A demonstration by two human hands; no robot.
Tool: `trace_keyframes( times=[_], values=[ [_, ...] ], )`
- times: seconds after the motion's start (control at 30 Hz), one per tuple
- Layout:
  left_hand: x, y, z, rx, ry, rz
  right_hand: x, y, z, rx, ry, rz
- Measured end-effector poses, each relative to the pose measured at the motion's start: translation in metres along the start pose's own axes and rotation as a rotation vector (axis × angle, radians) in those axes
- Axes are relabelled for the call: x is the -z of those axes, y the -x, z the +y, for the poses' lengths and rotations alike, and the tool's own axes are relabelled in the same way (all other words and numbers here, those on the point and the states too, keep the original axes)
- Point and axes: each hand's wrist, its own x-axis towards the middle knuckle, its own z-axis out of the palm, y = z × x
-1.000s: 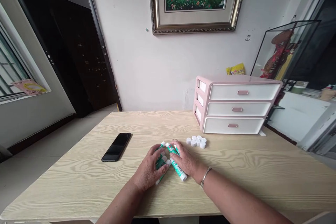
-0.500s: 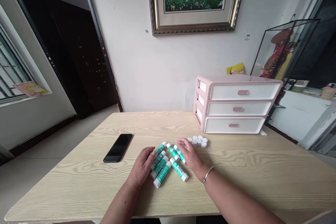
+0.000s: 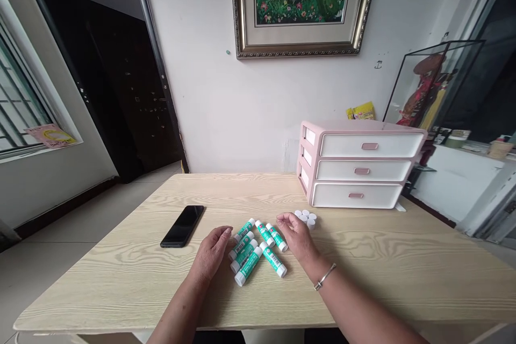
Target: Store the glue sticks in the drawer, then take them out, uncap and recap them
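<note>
Several green-and-white glue sticks (image 3: 248, 266) lie on the table in two slanted groups, one at the left and one at the right. My left hand (image 3: 214, 247) rests just left of the left group, its fingers loosely bent and holding nothing I can see. On the other side, my right hand (image 3: 295, 234) hovers beside the right group, open with relaxed, curved fingers. Right behind its fingers sits a cluster of small white caps (image 3: 311, 223), partly hidden by the hand. A silver bangle (image 3: 324, 277) circles my right wrist.
A black phone (image 3: 183, 226) lies to the left on the wooden table (image 3: 133, 279). At the back right stands a pink-and-white drawer unit (image 3: 358, 170), with a yellow packet (image 3: 362, 111) behind its top. A framed picture (image 3: 298, 49) hangs on the wall.
My left hand has drawn slightly left, away from the glue sticks. My right hand has shifted a little right, over part of the caps. The view has tilted slightly upward.
</note>
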Motion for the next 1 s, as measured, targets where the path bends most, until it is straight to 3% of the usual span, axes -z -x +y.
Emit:
trace_keyframes(
  times=[0.13,0.3,0.47,0.63,0.87,1.0],
  values=[
    [0.009,-0.006,0.012,0.014,0.123,0.016,0.001,-0.001,-0.026,-0.086,-0.223,-0.064],
    [0.013,-0.018,0.048,-0.016,0.488,-0.099,0.001,-0.010,-0.071,-0.202,-0.603,-0.351],
    [0.009,-0.037,0.085,-0.114,0.876,-0.431,0.008,-0.035,-0.104,-0.214,-0.916,-0.735],
    [-0.003,-0.053,0.113,-0.175,1.174,-0.732,0.016,-0.062,-0.119,-0.142,-1.081,-0.984],
    [-0.018,-0.058,0.137,-0.230,1.257,-1.106,0.009,-0.073,-0.117,0.011,-1.335,-1.399],
    [-0.023,-0.061,0.135,-0.219,1.206,-1.285,0.002,-0.071,-0.110,-0.012,-1.375,-1.492]
  ],
)
